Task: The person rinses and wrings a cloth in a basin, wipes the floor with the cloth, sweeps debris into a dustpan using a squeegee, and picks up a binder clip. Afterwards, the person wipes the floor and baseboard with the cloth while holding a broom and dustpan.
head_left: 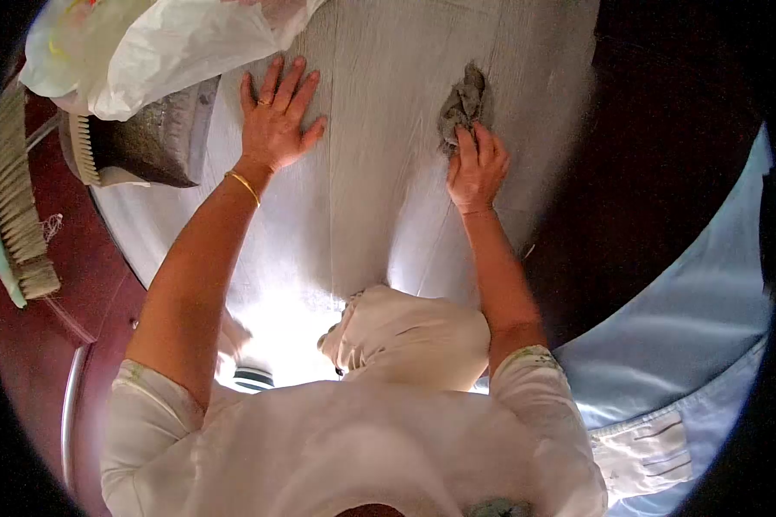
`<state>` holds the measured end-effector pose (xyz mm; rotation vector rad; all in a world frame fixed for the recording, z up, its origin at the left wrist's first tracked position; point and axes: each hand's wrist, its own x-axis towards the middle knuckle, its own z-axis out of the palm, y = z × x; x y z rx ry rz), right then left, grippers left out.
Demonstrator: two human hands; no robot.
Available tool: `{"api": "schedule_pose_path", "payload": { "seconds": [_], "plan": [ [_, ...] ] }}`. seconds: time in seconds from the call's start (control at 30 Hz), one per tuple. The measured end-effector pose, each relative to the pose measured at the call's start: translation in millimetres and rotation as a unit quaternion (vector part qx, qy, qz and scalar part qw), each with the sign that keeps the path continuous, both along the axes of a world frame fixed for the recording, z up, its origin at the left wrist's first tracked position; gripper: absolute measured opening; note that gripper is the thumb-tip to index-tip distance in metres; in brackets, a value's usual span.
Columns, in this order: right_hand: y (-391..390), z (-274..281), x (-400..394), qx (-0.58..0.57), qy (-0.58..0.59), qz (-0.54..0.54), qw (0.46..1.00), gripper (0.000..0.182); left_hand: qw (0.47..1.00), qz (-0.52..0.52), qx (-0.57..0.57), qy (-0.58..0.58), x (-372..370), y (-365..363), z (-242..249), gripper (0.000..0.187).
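Note:
My left hand [278,125] lies flat on the grey wood-grain floor [371,146] with its fingers spread, holding nothing. It rests close to the right side of a dustpan [151,142]. Further right, the fingers of my right hand [477,170] are closed on the lower end of a crumpled grey-brown rag [463,105]. The rag lies bunched on the floor, stretching away from my fingertips. What my right thumb does is hidden.
A white plastic bag [177,52] partly covers the dustpan at upper left. The broom's bristles [21,198] stand against dark red furniture [86,302]. At right are a dark area [655,164] and light blue fabric [672,319]. My bent knee [405,336] is below.

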<state>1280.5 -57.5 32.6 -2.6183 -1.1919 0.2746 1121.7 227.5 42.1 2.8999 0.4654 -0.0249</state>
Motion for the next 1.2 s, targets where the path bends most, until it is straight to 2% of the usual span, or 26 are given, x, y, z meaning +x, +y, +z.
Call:
{"api": "schedule_pose_path", "payload": {
  "seconds": [0.07,0.17,0.23,0.33,0.43,0.53,0.6,0.7,0.8,0.87,0.93,1.0,1.03,1.1,1.13,1.2],
  "plan": [
    [3.8,-4.9,1.3,0.002,0.001,-0.023,1.0,0.045,1.0,0.001,0.002,0.009,1.9,1.4,0.3,0.062],
    [43.4,-5.4,21.5,0.017,-0.078,-0.163,0.983,0.046,1.0,-0.01,0.012,0.016,-1.3,-0.9,0.7,0.062],
    [73.6,-14.8,51.4,0.051,-0.112,-0.173,0.977,0.043,1.0,-0.016,0.008,0.013,-1.3,-5.6,2.0,0.062],
    [102.9,8.8,26.1,0.005,-0.076,-0.126,0.989,0.04,1.0,-0.018,0.0,0.007,-3.4,-8.0,6.7,0.059],
    [61.9,26.3,-60.6,-0.048,0.019,-0.004,0.999,0.039,1.0,-0.012,-0.002,-0.003,-5.9,-8.8,8.0,0.056],
    [-9.5,40.6,-112.3,-0.048,0.053,-0.016,0.997,0.04,1.0,-0.013,-0.002,-0.002,-5.6,-17.4,16.6,0.056],
    [-16.9,31.0,-127.4,-0.027,0.009,-0.049,0.998,0.04,1.0,-0.012,0.023,0.012,-6.2,-26.4,21.6,0.056],
    [-10.8,26.9,-134.3,-0.011,-0.035,-0.075,0.997,0.038,0.996,-0.049,0.066,0.037,-16.8,-18.2,-5.9,0.098],
    [-13.1,23.0,-132.5,-0.002,-0.071,-0.073,0.995,0.042,0.978,-0.037,-0.207,0.015,-58.2,1.9,-1.7,0.098],
    [-15.7,12.9,-134.1,0.011,-0.084,-0.061,0.995,0.044,0.965,-0.101,-0.189,-0.153,-99.0,-2.8,19.7,0.056],
    [-12.1,12.5,-132.8,0.027,-0.096,-0.052,0.994,0.044,0.978,-0.118,-0.131,-0.114,-164.7,-5.0,21.6,0.056],
    [-4.1,15.6,-129.2,0.055,-0.113,-0.027,0.992,0.034,0.979,-0.098,-0.153,-0.089,-211.2,-4.5,16.0,0.054],
    [-1.9,16.1,-129.7,0.07,-0.117,-0.013,0.991,0.03,0.986,-0.097,-0.123,-0.064,-224.1,-2.2,13.0,0.055],
    [-6.6,6.6,-130.2,0.082,-0.144,-0.019,0.986,0.035,0.993,-0.1,-0.068,-0.012,-233.9,6.3,8.8,0.055],
    [-10.6,-1.1,-131.9,0.091,-0.159,-0.024,0.983,0.037,0.991,-0.118,-0.055,-0.023,-232.5,6.6,6.6,0.055],
    [-22.0,-3.9,-152.9,0.056,-0.154,-0.143,0.976,0.036,0.986,-0.16,-0.032,-0.042,-229.8,8.9,3.1,0.055]
  ]
}}
